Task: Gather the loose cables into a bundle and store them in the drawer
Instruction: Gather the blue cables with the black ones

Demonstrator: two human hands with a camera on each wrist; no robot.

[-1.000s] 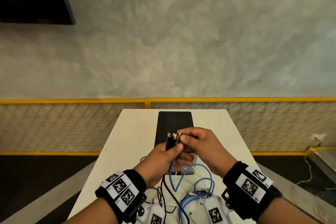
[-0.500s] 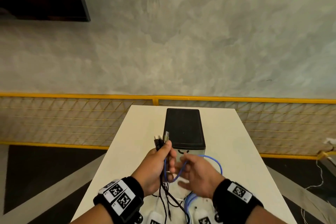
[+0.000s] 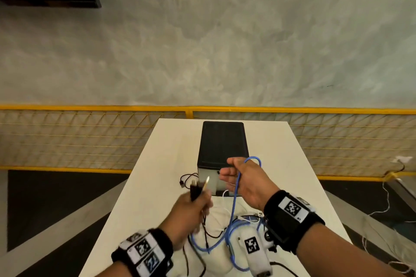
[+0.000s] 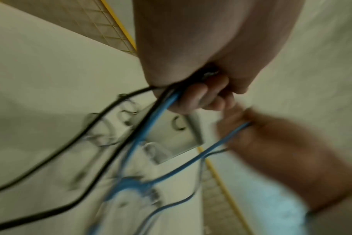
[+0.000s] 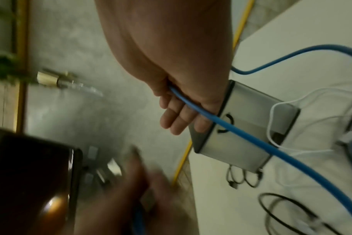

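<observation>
My left hand grips a bunch of cable ends, black plugs sticking up from the fist; in the left wrist view its fingers curl round black and blue cables. A blue cable runs from there up over my right hand, which is raised in front of the drawer unit. In the right wrist view the fingers lie nearly straight with the blue cable draped across the palm. The drawer unit's grey front looks closed.
More cable lies on the white table: a black one left of the unit, a white one before it, blue coils near me. A white tagged device sits at the near edge. A yellow mesh fence stands behind.
My right hand let go near the left hand and rose to the right, lifting a blue loop in front of the drawer unit. The left hand dropped slightly, still holding the plugs.
</observation>
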